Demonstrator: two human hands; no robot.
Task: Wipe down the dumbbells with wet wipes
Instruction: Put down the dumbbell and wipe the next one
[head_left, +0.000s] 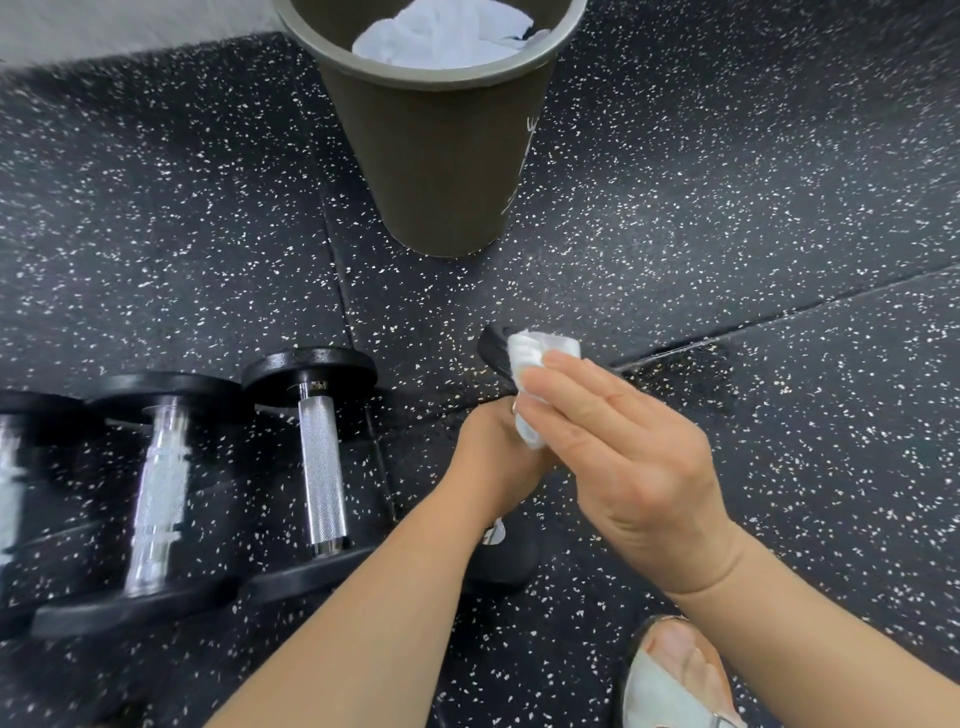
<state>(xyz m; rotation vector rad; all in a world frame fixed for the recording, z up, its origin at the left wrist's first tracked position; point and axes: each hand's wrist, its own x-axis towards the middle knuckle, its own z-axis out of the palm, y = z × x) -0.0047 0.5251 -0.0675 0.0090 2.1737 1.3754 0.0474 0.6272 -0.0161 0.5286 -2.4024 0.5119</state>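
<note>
The left hand is curled round the handle of an upended dumbbell standing on the speckled floor. The right hand, fingers straight (thumb hidden), presses a white wet wipe against its upper black plate. Three other dumbbells lie to the left. Beyond stands a dark bin holding used wipes; the white marking on its side is unreadable.

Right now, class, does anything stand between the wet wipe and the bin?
Nothing visible does. Only speckled floor separates the wet wipe under the right hand from the bin; the spare dumbbells lie left.
</note>
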